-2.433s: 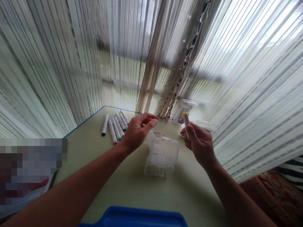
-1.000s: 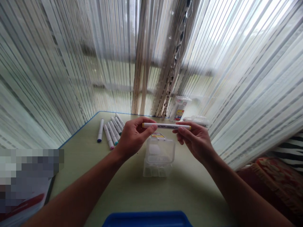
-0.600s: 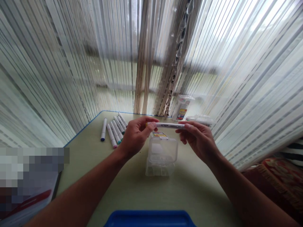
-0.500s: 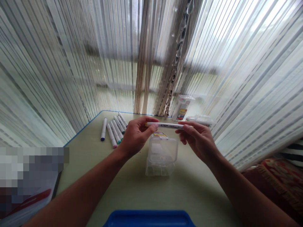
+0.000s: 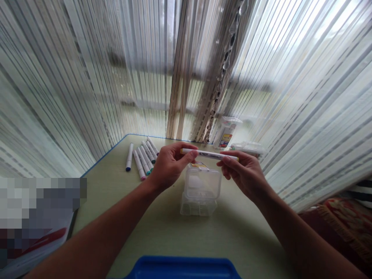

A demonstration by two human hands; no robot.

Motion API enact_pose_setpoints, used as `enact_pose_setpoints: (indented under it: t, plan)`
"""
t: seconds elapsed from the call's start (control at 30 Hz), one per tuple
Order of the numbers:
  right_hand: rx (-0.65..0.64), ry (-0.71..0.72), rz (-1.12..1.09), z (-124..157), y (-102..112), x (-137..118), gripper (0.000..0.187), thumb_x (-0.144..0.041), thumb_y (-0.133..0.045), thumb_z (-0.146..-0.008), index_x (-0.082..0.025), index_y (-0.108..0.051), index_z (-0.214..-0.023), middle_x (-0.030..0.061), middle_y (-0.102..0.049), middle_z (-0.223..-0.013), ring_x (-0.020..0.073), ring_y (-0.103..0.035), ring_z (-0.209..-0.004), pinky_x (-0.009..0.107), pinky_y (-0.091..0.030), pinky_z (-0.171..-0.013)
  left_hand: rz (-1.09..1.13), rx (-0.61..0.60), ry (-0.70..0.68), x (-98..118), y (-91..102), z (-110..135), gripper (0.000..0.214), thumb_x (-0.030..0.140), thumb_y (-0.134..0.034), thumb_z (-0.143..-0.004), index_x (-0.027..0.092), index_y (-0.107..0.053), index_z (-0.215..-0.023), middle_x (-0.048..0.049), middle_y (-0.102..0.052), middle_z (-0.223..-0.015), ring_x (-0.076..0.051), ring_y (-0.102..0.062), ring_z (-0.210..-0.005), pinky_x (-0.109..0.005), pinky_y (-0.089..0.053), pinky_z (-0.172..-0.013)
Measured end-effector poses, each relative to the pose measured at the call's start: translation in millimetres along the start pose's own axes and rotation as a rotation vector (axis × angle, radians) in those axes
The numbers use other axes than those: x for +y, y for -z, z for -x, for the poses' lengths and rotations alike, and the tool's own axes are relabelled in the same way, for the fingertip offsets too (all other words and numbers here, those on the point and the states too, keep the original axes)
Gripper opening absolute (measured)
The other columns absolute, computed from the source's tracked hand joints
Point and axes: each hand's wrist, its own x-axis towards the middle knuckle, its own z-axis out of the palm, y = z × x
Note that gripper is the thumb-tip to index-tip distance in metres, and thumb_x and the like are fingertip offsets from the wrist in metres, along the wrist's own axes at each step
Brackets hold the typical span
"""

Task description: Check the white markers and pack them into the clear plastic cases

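We have one white marker [image 5: 209, 155] lifted off the table [image 5: 157, 236], held across our view and nearly level, with yellow at its ends and dark print along its barrel. Our left hand [image 5: 171, 164] has thumb and fingers clamped on one end; our right hand [image 5: 245, 168] pinches it near the other, lower fingers curled beneath. Nearer to us than the marker, between our forearms, a clear plastic box [image 5: 202, 184] stands on the table. Left of it lie loose markers [image 5: 139, 165] — blue, pink and green ends among them — some partly hidden by our left hand. Beyond our right hand, we see a labelled clear case [image 5: 228, 133] standing upright and a clear package [image 5: 248, 148] lying beside it. A striped curtain [image 5: 139, 69] hangs behind.
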Motion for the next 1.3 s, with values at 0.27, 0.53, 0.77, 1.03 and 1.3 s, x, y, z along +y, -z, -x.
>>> enact_pose_setpoints:
  t: [0.27,0.53,0.77,1.03,1.3]
  plan:
    - [-0.019,-0.001,0.007,1.1,1.9,1.4,0.017,-0.028,-0.074,-0.079,-0.018,-0.076,-0.092,0.0086,-0.074,-0.075,0.0117,-0.059,-0.049,0.024,-0.043,-0.042,-0.006,0.016,0.013,-2.5,0.8,-0.6,0.021,0.027,-0.068,-0.081,0.01,-0.072,-0.092,-0.0036,-0.068,-0.066,-0.007,-0.051,-0.052,-0.02,-0.038,-0.049]
    - [-0.001,-0.014,0.023,0.7,2.6,2.6,0.017,-0.027,-0.077,-0.076,-0.018,-0.077,-0.091,0.0087,-0.074,-0.073,0.0123,-0.058,-0.048,0.024,-0.043,-0.042,0.011,0.019,0.026,-2.6,0.6,-0.1,0.021,0.025,-0.071,-0.077,0.01,-0.072,-0.092,-0.0035,-0.068,-0.067,-0.009,-0.058,-0.057,-0.02,-0.044,-0.053]
    - [0.004,0.002,0.033,0.9,-0.2,1.3,0.024,-0.024,-0.083,-0.068,-0.019,-0.076,-0.09,0.0068,-0.074,-0.072,0.0103,-0.055,-0.047,0.024,-0.041,-0.042,0.072,-0.001,0.038,-4.1,0.7,1.0,0.028,0.025,-0.079,-0.07,0.01,-0.072,-0.092,-0.0036,-0.07,-0.073,-0.01,-0.063,-0.064,-0.02,-0.051,-0.06]
    - [0.025,0.026,0.012,-1.7,-0.8,2.4,0.032,-0.024,-0.087,-0.061,-0.019,-0.074,-0.09,0.0019,-0.07,-0.067,0.0098,-0.053,-0.046,0.024,-0.041,-0.041,0.118,0.016,0.09,-4.9,1.2,-0.8,0.033,0.023,-0.084,-0.064,0.012,-0.072,-0.093,-0.0037,-0.073,-0.075,-0.011,-0.065,-0.064,-0.021,-0.05,-0.058]
    - [-0.008,0.029,-0.024,-2.2,1.3,2.7,0.03,-0.025,-0.085,-0.064,-0.018,-0.074,-0.091,0.0027,-0.071,-0.07,0.0089,-0.054,-0.047,0.023,-0.042,-0.042,0.144,0.005,0.118,-6.4,1.8,-0.7,0.031,0.024,-0.081,-0.069,0.013,-0.072,-0.096,-0.0038,-0.073,-0.075,-0.009,-0.061,-0.059,-0.019,-0.042,-0.051]
